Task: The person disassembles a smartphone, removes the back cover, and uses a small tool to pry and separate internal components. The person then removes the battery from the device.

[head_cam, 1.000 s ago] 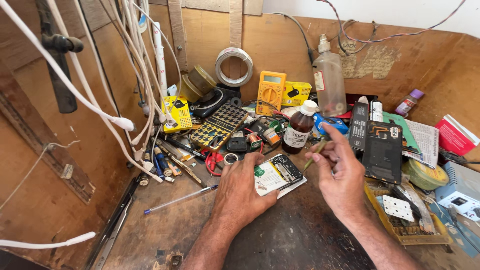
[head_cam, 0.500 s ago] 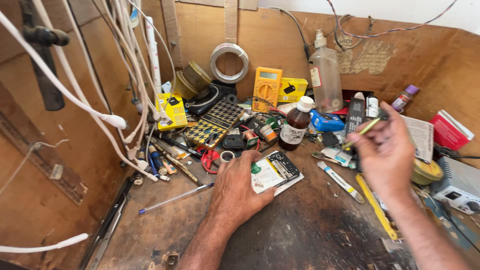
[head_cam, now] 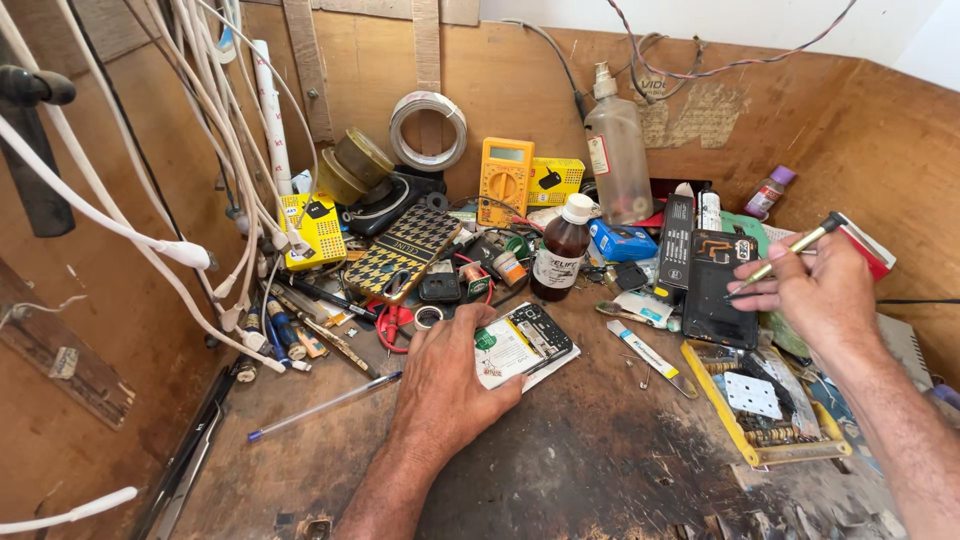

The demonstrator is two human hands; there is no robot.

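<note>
Left hand [head_cam: 450,385] pressed flat on opened phone [head_cam: 522,343], mid-tabletop [head_cam: 560,460]. Right hand [head_cam: 815,295] pinched around screwdriver [head_cam: 785,256], raised over black phone cover [head_cam: 718,290]. Brown bottle [head_cam: 562,250], blue pen [head_cam: 322,406], yellow multimeter [head_cam: 505,180] crowded around.

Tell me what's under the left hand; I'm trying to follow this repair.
The left hand presses on an opened phone lying on the dark workbench. A green-and-white paper label and the phone's black frame show. The phone's left part is covered by the fingers.
</note>
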